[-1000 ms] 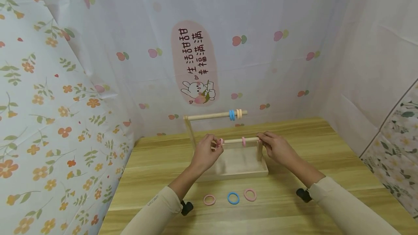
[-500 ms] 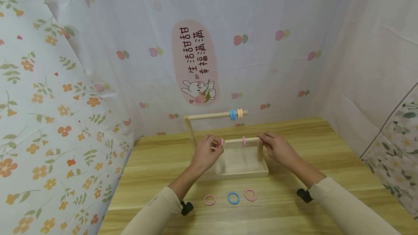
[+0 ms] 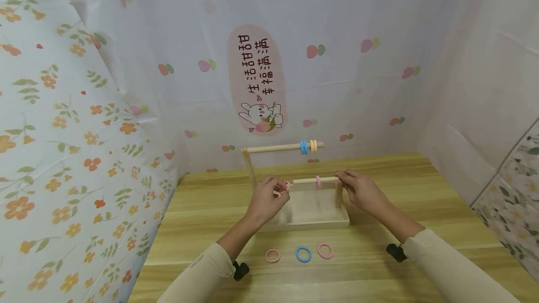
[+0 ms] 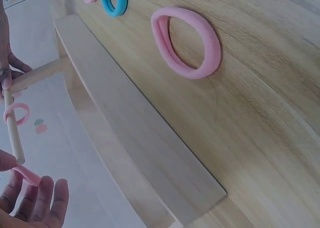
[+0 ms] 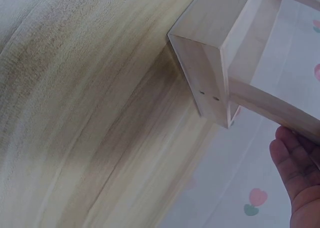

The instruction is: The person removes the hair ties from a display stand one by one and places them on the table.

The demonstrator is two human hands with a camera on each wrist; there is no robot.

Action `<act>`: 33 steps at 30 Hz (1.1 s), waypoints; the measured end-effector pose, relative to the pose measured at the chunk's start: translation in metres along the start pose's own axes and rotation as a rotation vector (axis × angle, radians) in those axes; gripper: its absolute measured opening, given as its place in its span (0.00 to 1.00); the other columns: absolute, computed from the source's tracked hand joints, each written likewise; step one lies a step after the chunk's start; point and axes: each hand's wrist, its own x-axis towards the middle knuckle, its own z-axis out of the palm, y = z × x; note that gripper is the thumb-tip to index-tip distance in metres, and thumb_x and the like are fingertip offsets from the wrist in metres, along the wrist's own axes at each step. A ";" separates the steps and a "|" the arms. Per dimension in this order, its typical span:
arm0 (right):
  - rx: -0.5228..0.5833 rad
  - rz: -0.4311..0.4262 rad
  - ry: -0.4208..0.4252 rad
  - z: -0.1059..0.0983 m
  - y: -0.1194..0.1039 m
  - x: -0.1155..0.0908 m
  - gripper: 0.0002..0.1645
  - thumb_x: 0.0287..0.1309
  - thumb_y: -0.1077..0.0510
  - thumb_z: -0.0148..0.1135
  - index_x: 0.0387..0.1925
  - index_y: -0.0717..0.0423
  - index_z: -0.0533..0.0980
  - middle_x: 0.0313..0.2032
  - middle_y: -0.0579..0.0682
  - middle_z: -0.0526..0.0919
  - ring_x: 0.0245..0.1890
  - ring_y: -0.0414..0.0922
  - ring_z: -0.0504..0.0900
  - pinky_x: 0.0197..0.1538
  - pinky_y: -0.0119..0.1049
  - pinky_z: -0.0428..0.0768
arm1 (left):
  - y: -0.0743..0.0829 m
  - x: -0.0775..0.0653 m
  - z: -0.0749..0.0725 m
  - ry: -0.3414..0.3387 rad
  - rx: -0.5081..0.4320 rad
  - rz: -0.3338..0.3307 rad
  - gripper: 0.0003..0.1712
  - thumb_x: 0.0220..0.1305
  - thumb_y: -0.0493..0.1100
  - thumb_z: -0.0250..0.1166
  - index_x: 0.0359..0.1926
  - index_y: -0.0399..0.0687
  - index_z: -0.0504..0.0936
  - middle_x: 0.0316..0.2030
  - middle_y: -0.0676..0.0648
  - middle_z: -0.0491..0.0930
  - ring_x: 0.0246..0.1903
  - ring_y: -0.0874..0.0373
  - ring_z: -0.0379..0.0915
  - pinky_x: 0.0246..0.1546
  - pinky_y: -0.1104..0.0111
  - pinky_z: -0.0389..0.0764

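Note:
A pink hair tie (image 4: 28, 176) is pinched between the thumb and fingers of my left hand (image 3: 267, 200), right at the free left end of the lower wooden rod (image 3: 305, 181). Another pink hair tie (image 3: 318, 181) hangs on that rod, nearer its right end. My right hand (image 3: 359, 190) grips the wooden rack (image 3: 313, 225) where the rod meets the right post (image 3: 338, 194). In the right wrist view its fingers (image 5: 287, 160) lie against the post. On the upper rod (image 3: 273, 148) hang blue hair ties (image 3: 304, 147) and pale orange ones (image 3: 313, 146).
In front of the rack lie a pink hair tie (image 3: 272, 256), a blue hair tie (image 3: 303, 254) and another pink tie (image 3: 325, 250) on the wood-grain table (image 3: 202, 200). Patterned cloth (image 3: 189, 83) hangs behind and at both sides.
The head view has shifted a little, so the scene sits slightly further right. The held pink hair tie has drawn slightly left of the rod's end. The right hand keeps its hold.

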 end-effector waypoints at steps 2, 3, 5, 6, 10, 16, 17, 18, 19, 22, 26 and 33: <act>-0.004 -0.009 0.008 0.000 0.001 -0.001 0.18 0.69 0.73 0.70 0.58 0.71 0.86 0.42 0.57 0.90 0.28 0.41 0.80 0.30 0.34 0.82 | 0.000 -0.001 -0.001 -0.002 0.012 0.012 0.03 0.74 0.41 0.68 0.44 0.47 0.87 0.49 0.47 0.85 0.47 0.53 0.87 0.45 0.72 0.90; -0.006 -0.012 0.010 0.000 0.001 -0.001 0.18 0.69 0.73 0.70 0.58 0.71 0.86 0.41 0.57 0.90 0.28 0.41 0.81 0.30 0.35 0.82 | 0.001 -0.002 -0.001 -0.005 0.020 0.019 0.03 0.74 0.41 0.68 0.44 0.48 0.87 0.49 0.47 0.85 0.47 0.53 0.86 0.45 0.71 0.90; -0.012 -0.008 0.004 0.000 0.002 -0.002 0.18 0.69 0.73 0.70 0.58 0.71 0.86 0.41 0.57 0.89 0.28 0.41 0.81 0.30 0.35 0.81 | 0.001 -0.003 -0.001 -0.009 0.036 0.036 0.02 0.74 0.41 0.69 0.43 0.48 0.86 0.48 0.47 0.85 0.47 0.53 0.86 0.45 0.70 0.90; -0.013 -0.005 0.000 0.000 0.003 -0.002 0.18 0.69 0.73 0.70 0.59 0.71 0.86 0.41 0.57 0.89 0.28 0.41 0.81 0.30 0.35 0.81 | 0.002 -0.003 -0.001 -0.011 0.041 0.045 0.02 0.73 0.40 0.70 0.42 0.48 0.86 0.49 0.47 0.85 0.47 0.53 0.86 0.45 0.69 0.91; -0.011 -0.001 -0.011 0.001 0.004 -0.002 0.18 0.70 0.72 0.69 0.59 0.71 0.86 0.41 0.56 0.89 0.28 0.40 0.79 0.30 0.35 0.80 | 0.004 -0.005 -0.002 -0.018 0.049 0.067 0.02 0.72 0.39 0.70 0.43 0.48 0.85 0.49 0.48 0.86 0.47 0.54 0.85 0.45 0.64 0.92; -0.006 -0.020 0.008 0.003 0.006 -0.002 0.17 0.69 0.73 0.70 0.58 0.71 0.86 0.41 0.57 0.90 0.28 0.41 0.81 0.30 0.35 0.81 | 0.004 -0.007 -0.001 -0.019 0.041 0.085 0.04 0.72 0.38 0.69 0.46 0.47 0.87 0.51 0.47 0.89 0.46 0.53 0.86 0.46 0.57 0.94; -0.006 -0.021 0.010 0.003 0.006 -0.003 0.18 0.69 0.73 0.70 0.58 0.71 0.86 0.41 0.57 0.90 0.28 0.41 0.81 0.30 0.35 0.82 | 0.004 -0.007 -0.001 -0.018 0.042 0.088 0.04 0.72 0.38 0.69 0.46 0.47 0.87 0.50 0.47 0.89 0.46 0.53 0.86 0.46 0.55 0.94; -0.007 -0.022 0.011 0.003 0.007 -0.003 0.18 0.68 0.73 0.70 0.58 0.71 0.86 0.42 0.57 0.90 0.28 0.41 0.82 0.30 0.35 0.82 | 0.004 -0.007 -0.001 -0.018 0.042 0.091 0.05 0.72 0.37 0.69 0.46 0.47 0.87 0.50 0.47 0.89 0.46 0.53 0.86 0.46 0.54 0.94; -0.007 -0.019 0.011 0.003 0.007 -0.003 0.18 0.68 0.73 0.71 0.58 0.70 0.87 0.42 0.57 0.90 0.28 0.41 0.81 0.30 0.35 0.81 | 0.004 -0.008 -0.001 -0.016 0.045 0.094 0.05 0.72 0.37 0.69 0.46 0.47 0.87 0.50 0.47 0.89 0.46 0.54 0.86 0.47 0.54 0.94; -0.012 -0.014 0.003 0.002 0.007 -0.003 0.18 0.68 0.73 0.71 0.58 0.70 0.86 0.42 0.56 0.89 0.28 0.40 0.79 0.30 0.35 0.80 | 0.004 -0.009 -0.001 -0.012 0.058 0.099 0.04 0.72 0.37 0.69 0.46 0.47 0.87 0.51 0.47 0.89 0.46 0.54 0.86 0.47 0.53 0.94; -0.019 -0.011 -0.005 0.002 0.007 -0.002 0.18 0.68 0.73 0.71 0.58 0.70 0.86 0.41 0.55 0.88 0.27 0.38 0.76 0.29 0.35 0.78 | 0.003 -0.010 -0.002 -0.016 0.073 0.101 0.03 0.73 0.38 0.70 0.45 0.48 0.87 0.53 0.47 0.90 0.47 0.53 0.87 0.46 0.56 0.94; -0.023 -0.033 0.011 0.002 0.006 -0.001 0.19 0.67 0.74 0.71 0.58 0.70 0.86 0.39 0.55 0.88 0.27 0.37 0.74 0.29 0.34 0.77 | 0.004 -0.014 -0.002 -0.034 0.070 0.104 0.03 0.73 0.38 0.71 0.45 0.47 0.87 0.53 0.46 0.90 0.47 0.51 0.89 0.46 0.61 0.94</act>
